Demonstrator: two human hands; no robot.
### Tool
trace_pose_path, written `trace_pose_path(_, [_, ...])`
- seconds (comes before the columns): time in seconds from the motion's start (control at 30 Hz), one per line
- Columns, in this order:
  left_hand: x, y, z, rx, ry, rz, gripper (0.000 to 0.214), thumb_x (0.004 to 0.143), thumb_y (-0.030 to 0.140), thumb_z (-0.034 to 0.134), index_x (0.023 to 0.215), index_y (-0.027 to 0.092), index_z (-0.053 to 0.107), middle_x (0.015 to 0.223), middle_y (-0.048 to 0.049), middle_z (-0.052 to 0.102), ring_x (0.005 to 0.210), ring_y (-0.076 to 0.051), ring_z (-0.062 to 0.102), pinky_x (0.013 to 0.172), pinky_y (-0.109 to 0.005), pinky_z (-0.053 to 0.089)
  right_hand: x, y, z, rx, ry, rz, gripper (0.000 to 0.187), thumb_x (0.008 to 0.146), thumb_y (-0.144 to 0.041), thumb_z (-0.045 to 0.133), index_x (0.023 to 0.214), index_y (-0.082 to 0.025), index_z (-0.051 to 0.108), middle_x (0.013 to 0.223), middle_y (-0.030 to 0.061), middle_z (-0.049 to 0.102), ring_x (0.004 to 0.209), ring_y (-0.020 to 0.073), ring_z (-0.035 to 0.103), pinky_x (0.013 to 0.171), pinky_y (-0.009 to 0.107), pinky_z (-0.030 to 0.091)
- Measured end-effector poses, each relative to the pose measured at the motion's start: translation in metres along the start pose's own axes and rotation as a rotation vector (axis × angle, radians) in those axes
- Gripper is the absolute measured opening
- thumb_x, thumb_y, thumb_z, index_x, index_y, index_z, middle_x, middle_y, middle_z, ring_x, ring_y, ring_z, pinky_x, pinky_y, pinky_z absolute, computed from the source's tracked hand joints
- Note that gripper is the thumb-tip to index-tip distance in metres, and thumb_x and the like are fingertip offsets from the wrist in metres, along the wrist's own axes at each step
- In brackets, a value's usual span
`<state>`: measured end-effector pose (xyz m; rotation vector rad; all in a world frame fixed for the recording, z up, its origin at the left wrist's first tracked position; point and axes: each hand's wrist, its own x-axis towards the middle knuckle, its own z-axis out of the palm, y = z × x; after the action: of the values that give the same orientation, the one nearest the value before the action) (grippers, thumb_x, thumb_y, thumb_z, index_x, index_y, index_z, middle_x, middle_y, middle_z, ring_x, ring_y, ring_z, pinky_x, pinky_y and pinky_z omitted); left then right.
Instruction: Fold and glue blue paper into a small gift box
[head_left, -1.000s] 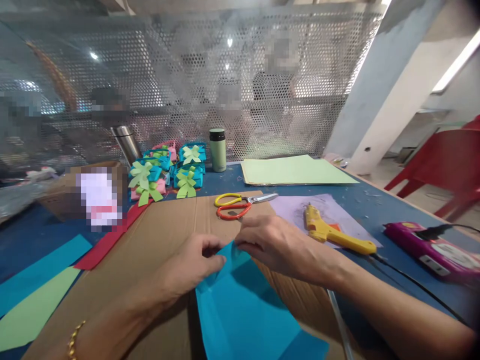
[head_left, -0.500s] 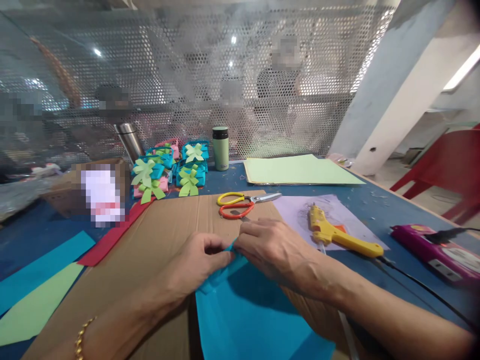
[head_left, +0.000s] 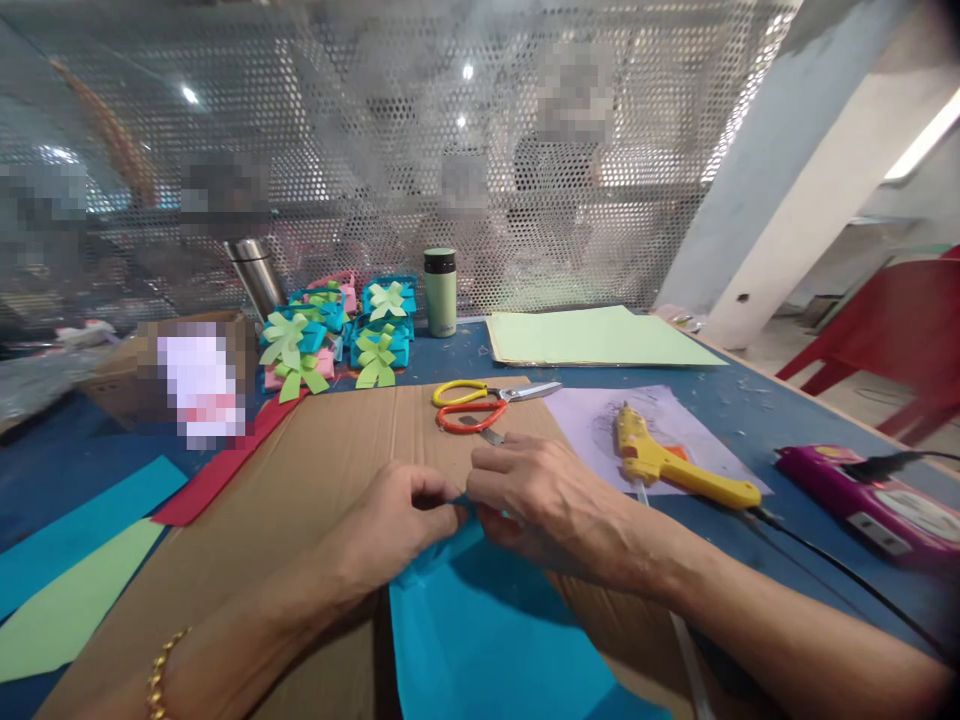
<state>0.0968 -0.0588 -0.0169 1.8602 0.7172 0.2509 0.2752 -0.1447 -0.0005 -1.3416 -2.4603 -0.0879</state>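
Observation:
A sheet of blue paper point(head_left: 487, 640) lies toward me over the cardboard, its far edge folded and creased. My left hand point(head_left: 405, 515) pinches that far edge between thumb and fingers. On the same edge, just to the right, my right hand point(head_left: 532, 500) is closed with its fingers curled over the paper. The fingertips of both hands nearly meet, and what lies under the right fingers is partly hidden. Just beyond the hands rest scissors point(head_left: 480, 405) with one yellow and one red handle loop, along with a small grey blade-like piece point(head_left: 491, 437).
A yellow glue gun point(head_left: 667, 465) lies on lilac paper at right, its cable running near my right arm to a purple power strip point(head_left: 862, 500). Paper bags with bows point(head_left: 379, 345), a green tumbler point(head_left: 441, 295) and pale green sheets point(head_left: 600, 338) stand behind. Coloured strips point(head_left: 90, 530) lie left.
My right hand has shifted slightly left along the folded edge, its fingers curling more. My left hand keeps its pinch. The view has tilted a little.

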Motion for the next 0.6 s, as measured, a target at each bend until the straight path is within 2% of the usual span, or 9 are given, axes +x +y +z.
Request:
trace_pose_path(0.2, [0.0, 0.003, 0.0, 0.004, -0.022, -0.006, 0.021, 0.073, 0.034, 0.058, 0.061, 0.016, 0.06, 0.058, 0.0044, 0.042, 0.057, -0.01, 0.037, 0.051, -0.024, 0.027, 0.001, 0.0, -0.001, 0.027, 0.042, 0.043, 0.019, 0.072, 0.0, 0.049, 0.066, -0.018, 0.049, 0.068, -0.0027, 0.045, 0.059, 0.0113, 0.035, 0.056, 0.028, 0.025])
trace_pose_path(0.3, [-0.002, 0.003, 0.0, -0.014, -0.032, -0.034, 0.025, 0.072, 0.037, 0.061, 0.059, 0.016, 0.058, 0.056, 0.0045, 0.042, 0.055, -0.01, 0.036, 0.051, -0.025, 0.027, 0.0, 0.0, -0.008, 0.018, 0.084, 0.096, 0.019, 0.073, 0.0, 0.049, 0.064, -0.017, 0.052, 0.067, -0.0015, 0.048, 0.06, 0.0114, 0.04, 0.056, 0.028, 0.026])
trace_pose_path(0.47, [-0.002, -0.001, 0.0, -0.155, -0.027, -0.128, 0.029, 0.071, 0.041, 0.065, 0.077, 0.013, 0.07, 0.064, 0.0006, 0.058, 0.057, -0.012, 0.047, 0.054, -0.025, 0.034, -0.001, 0.0, -0.02, 0.034, 0.089, 0.13, 0.017, 0.084, -0.005, 0.051, 0.075, -0.014, 0.063, 0.072, 0.0031, 0.059, 0.067, 0.0137, 0.051, 0.064, 0.027, 0.036])
trace_pose_path(0.6, [0.0, -0.003, -0.001, -0.194, -0.027, -0.092, 0.026, 0.072, 0.038, 0.067, 0.08, 0.014, 0.072, 0.07, -0.0006, 0.065, 0.06, -0.013, 0.052, 0.057, -0.025, 0.039, -0.003, 0.0, -0.019, 0.02, 0.012, 0.102, 0.02, 0.093, -0.012, 0.052, 0.077, -0.015, 0.064, 0.076, 0.0042, 0.06, 0.071, 0.0148, 0.054, 0.065, 0.028, 0.036])
